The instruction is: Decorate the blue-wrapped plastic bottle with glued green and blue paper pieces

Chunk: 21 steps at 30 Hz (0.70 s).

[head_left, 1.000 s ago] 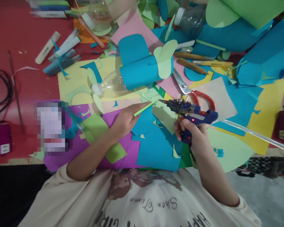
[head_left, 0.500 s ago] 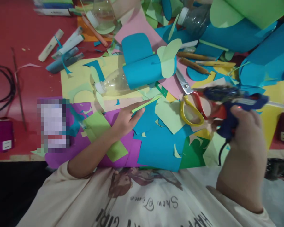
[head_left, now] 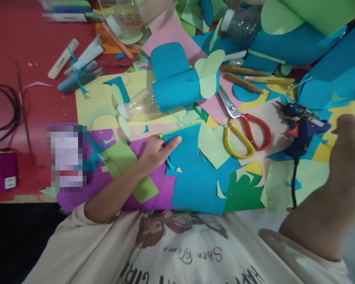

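Note:
In the head view, my left hand (head_left: 158, 154) pinches a blue paper piece (head_left: 183, 142) with a light green strip along its top edge. The thumb lies on the blue face. My right hand (head_left: 347, 146) is at the right edge of view, blurred and partly cut off, so its fingers are unclear. Just left of it, a dark blue glue gun (head_left: 306, 130) with a small red light rests on the papers, apart from the hand. Scissors (head_left: 239, 130) with one yellow and one red handle lie between the two hands.
A clear plastic bottle (head_left: 144, 101) wrapped in blue paper lies beyond my left hand. Markers (head_left: 84, 59) lie on the red table (head_left: 23, 43) at left, near a blurred-out phone-like object (head_left: 66, 157). Paper scraps, pencils (head_left: 242, 82) and another bottle (head_left: 244, 25) crowd the back.
My right hand has let go of the glue gun and moved right, away from it. My left hand has tilted the paper, so its blue face shows instead of mostly the green edge.

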{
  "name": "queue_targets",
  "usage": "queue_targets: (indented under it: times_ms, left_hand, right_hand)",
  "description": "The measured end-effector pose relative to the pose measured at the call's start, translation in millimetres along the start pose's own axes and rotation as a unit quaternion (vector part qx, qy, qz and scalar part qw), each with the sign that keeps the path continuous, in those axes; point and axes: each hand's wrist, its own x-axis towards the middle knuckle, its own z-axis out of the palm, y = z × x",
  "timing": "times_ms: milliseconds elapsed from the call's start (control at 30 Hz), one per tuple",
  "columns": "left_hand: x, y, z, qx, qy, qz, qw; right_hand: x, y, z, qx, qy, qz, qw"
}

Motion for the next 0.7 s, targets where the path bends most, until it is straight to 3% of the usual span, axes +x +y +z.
queue_targets:
  times_ms: [33, 67, 100, 167, 200, 300, 433, 500, 567, 633, 700]
  left_hand:
    - [0.1, -0.2, 0.0, 0.0, -0.003, -0.001, 1.0]
    - [0.2, -0.3, 0.0, -0.001, -0.007, -0.001, 1.0]
    - [0.2, -0.3, 0.0, -0.003, -0.014, -0.002, 1.0]
    - [0.2, -0.3, 0.4, -0.002, -0.026, -0.002, 1.0]
    - [0.2, -0.5, 0.9, 0.002, -0.033, 0.0, 0.999]
    - [0.3, -2.0, 3.3, 0.033, -0.052, 0.024, 0.998]
    - [-0.1, 0.3, 1.5, 0.076, -0.117, 0.09, 0.986]
    - [-0.7, 9.0, -6.5, 0.088, -0.16, 0.127, 0.975]
    - [0.0, 22.2, -20.6, 0.115, -0.151, 0.146, 0.971]
    - [3.8, 34.6, -38.9, 0.138, -0.032, 0.126, 0.982]
    - [12.1, 40.6, -58.1, 0.193, 0.147, 0.123, 0.962]
  right_hand:
    - [-12.1, -12.0, 2.5, 0.06, 0.038, -0.018, 0.997]
    - [-26.2, -24.5, 6.6, 0.129, -0.025, -0.027, 0.991]
    - [-41.3, -36.8, 12.0, 0.18, -0.128, -0.024, 0.975]
    - [-71.5, -58.6, 26.5, 0.244, -0.36, -0.028, 0.9]
    - [-85.1, -67.7, 34.9, 0.274, -0.436, -0.018, 0.857]
    - [-114.1, -87.2, 59.6, 0.356, -0.544, 0.041, 0.759]
    - [-123.3, -97.8, 77.6, 0.404, -0.539, 0.176, 0.718]
    - [-117.7, -98.1, 79.3, 0.413, -0.525, 0.204, 0.715]
    - [-108.9, -96.0, 78.7, 0.421, -0.511, 0.207, 0.72]
    - [-100.3, -92.4, 78.0, 0.424, -0.498, 0.2, 0.73]
    - [-94.5, -89.0, 78.2, 0.418, -0.494, 0.195, 0.737]
